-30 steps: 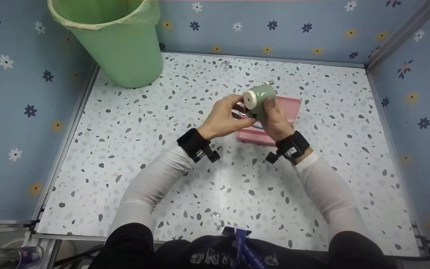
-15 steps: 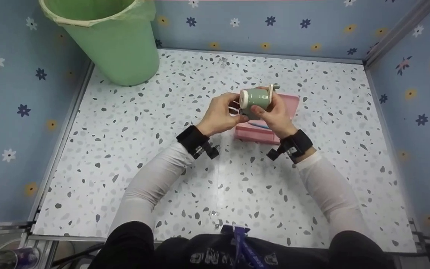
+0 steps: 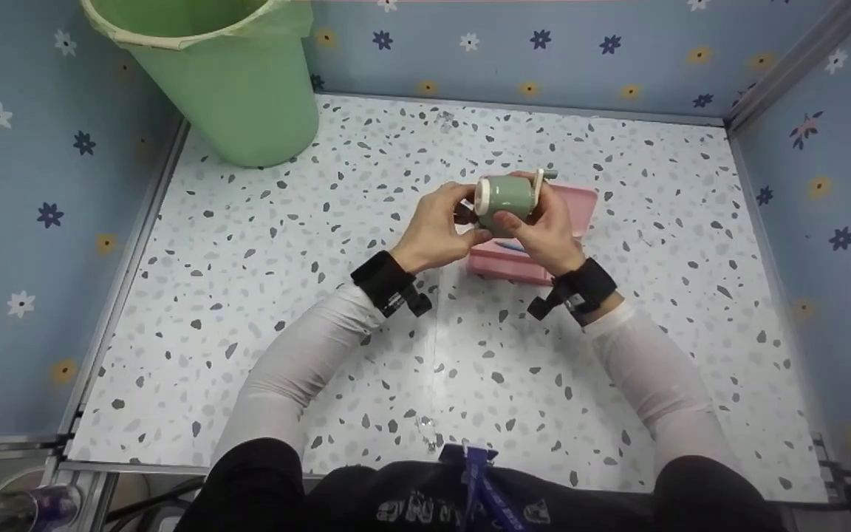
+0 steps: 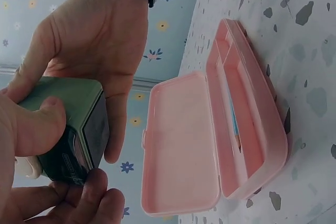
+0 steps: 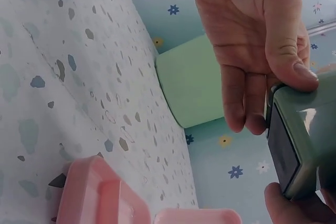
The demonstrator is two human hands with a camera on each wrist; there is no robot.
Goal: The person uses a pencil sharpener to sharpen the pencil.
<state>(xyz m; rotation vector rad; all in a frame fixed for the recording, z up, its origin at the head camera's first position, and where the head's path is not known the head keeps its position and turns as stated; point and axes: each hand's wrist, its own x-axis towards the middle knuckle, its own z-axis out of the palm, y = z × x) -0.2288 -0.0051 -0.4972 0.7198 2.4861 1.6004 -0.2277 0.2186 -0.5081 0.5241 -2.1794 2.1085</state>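
Observation:
A green pencil sharpener (image 3: 508,195) with a cream front and a crank handle (image 3: 539,186) is held up over a pink pencil case (image 3: 510,267). My right hand (image 3: 555,235) grips its body, thumb across the near side. At the cream front end, my left hand (image 3: 431,230) pinches the sharpener between thumb and fingers. The left wrist view shows its dark flat base (image 4: 96,129) turned toward the table. Beneath it, the pencil case lies with its lid back, a blue pencil (image 4: 232,114) in one compartment.
A large green bin (image 3: 248,103) stands at the back left corner. Blue flowered walls (image 3: 573,59) enclose the speckled tabletop (image 3: 307,222) at the back and sides. A clear bottle (image 3: 41,508) lies beyond the front left edge.
The right hand has turned the sharpener, swinging its cream front from facing the head camera toward the left, with the crank now standing out at the right. In the last half second both hands barely moved.

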